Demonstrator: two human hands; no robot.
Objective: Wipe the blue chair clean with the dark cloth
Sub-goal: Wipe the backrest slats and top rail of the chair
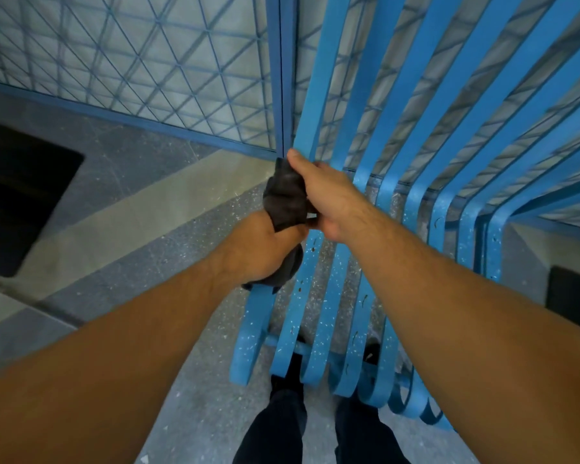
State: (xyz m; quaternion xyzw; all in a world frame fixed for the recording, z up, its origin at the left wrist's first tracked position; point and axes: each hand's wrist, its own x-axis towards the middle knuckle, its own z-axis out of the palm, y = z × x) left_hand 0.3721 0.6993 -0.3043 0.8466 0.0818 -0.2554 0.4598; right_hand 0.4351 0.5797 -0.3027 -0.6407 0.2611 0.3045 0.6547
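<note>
The blue chair [416, 182] is made of curved metal slats speckled with pale spots and fills the right half of the view. A dark cloth [287, 199] is bunched around the leftmost slat, where the seat bends up into the back. My left hand [265, 249] grips the lower part of the cloth against that slat. My right hand [325, 195] holds the upper part of the cloth, thumb pointing up along the slat. Part of the cloth is hidden under both hands.
A blue wire-mesh fence [148, 61] with a blue post [283, 78] stands right behind the chair. The floor is grey speckled stone with a pale band. A dark mat [17, 195] lies at left, another dark patch [573, 296] at right. My legs and shoes [288, 380] stand below the seat's front edge.
</note>
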